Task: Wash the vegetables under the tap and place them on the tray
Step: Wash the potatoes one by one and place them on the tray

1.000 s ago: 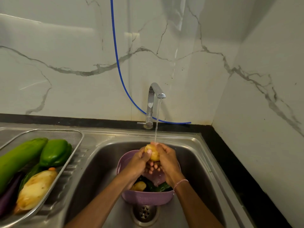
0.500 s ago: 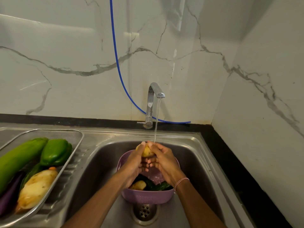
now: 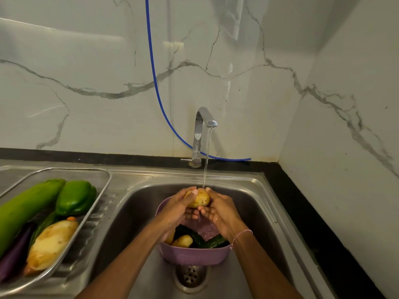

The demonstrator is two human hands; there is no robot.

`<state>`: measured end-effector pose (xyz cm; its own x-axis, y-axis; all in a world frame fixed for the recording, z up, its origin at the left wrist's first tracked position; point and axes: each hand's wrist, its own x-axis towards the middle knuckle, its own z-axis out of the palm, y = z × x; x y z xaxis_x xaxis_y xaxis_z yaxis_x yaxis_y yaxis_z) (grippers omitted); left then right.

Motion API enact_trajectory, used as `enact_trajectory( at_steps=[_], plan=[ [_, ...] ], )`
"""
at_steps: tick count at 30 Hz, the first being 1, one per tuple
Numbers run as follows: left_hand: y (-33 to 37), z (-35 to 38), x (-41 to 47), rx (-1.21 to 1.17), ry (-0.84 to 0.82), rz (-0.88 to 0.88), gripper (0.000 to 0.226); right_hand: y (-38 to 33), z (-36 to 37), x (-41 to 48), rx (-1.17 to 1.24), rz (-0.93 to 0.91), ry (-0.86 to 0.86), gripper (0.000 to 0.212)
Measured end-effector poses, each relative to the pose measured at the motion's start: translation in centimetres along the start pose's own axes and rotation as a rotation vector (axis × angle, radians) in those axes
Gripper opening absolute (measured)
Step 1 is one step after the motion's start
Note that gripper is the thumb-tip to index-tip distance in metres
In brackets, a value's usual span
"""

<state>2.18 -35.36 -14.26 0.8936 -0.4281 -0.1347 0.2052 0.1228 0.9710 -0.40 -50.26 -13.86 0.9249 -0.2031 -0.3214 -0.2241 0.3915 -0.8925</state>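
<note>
A yellow potato [image 3: 199, 199] sits under the running stream from the chrome tap [image 3: 201, 126]. My left hand [image 3: 177, 209] grips it from the left and my right hand [image 3: 222, 212] cups it from the right, above a purple colander [image 3: 194, 254] in the sink [image 3: 138, 212]. Inside the colander lie another potato [image 3: 183, 241] and dark green cucumbers [image 3: 216, 241]. On the left stands the metal mesh tray [image 3: 95, 210], holding a long green gourd [image 3: 26, 208], a green capsicum [image 3: 74, 199], a pale peeled vegetable [image 3: 50, 243] and a purple aubergine [image 3: 15, 253].
The drain [image 3: 191, 275] lies just in front of the colander. A blue hose [image 3: 155, 83] hangs down the marble wall behind the tap. A black counter edge [image 3: 302, 212] runs along the sink's right side, next to the side wall.
The potato has turned between my hands under the water; both hands stayed above the colander, shifting slightly around it.
</note>
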Motion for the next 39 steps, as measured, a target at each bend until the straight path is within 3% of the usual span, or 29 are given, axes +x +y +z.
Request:
enact_trajectory(
  at_steps=[4,7,10,14,17,20,25,28,31,33,36,39],
  plan=[
    [-0.2,0.1,0.2,-0.018,0.029,0.024,0.041,-0.5,0.1,-0.3,0.054,-0.021,-0.055,0.026],
    [-0.4,0.1,0.3,0.05,0.114,-0.003,0.066,-0.4,0.2,-0.1,0.063,-0.041,-0.094,0.03],
    [-0.5,0.0,0.1,0.16,0.137,-0.022,0.085,0.0,0.2,0.0,-0.08,-0.082,-0.123,0.033],
    [-0.5,0.3,-0.1,0.205,0.075,-0.039,0.073,0.5,0.0,0.5,-0.251,-0.055,0.009,0.035],
    [-0.9,0.5,0.3,0.256,0.027,-0.034,0.068,0.9,-0.3,1.5,-0.218,0.037,0.108,0.05],
    [-1.6,0.5,0.4,0.349,0.015,-0.008,0.053,1.2,-0.5,2.1,-0.199,0.075,0.186,0.053],
    [-2.0,-0.1,0.7,0.444,0.07,0.074,0.03,0.2,-0.8,1.3,-0.078,0.113,0.116,0.032],
    [-1.9,-0.6,0.6,0.521,0.08,0.083,0.02,0.1,-1.5,0.7,-0.362,0.04,0.09,0.031],
    [-2.2,-1.1,0.7,0.776,0.019,0.123,0.013,-0.2,-1.8,-0.2,-1.041,-0.154,0.093,0.03],
    [-2.1,-1.6,0.5,0.985,-0.028,0.149,0.013,-0.7,-0.9,-0.9,-1.343,-0.231,0.027,0.027],
    [-1.8,-2.0,-0.5,1.139,-0.059,0.176,0.01,-1.1,-0.1,-2.6,-1.496,-0.274,-0.05,0.04],
    [-1.2,-1.9,-2.2,1.137,-0.015,0.214,0.013,-2.0,0.2,-4.4,-1.463,-0.336,-0.069,0.05]
  ],
)
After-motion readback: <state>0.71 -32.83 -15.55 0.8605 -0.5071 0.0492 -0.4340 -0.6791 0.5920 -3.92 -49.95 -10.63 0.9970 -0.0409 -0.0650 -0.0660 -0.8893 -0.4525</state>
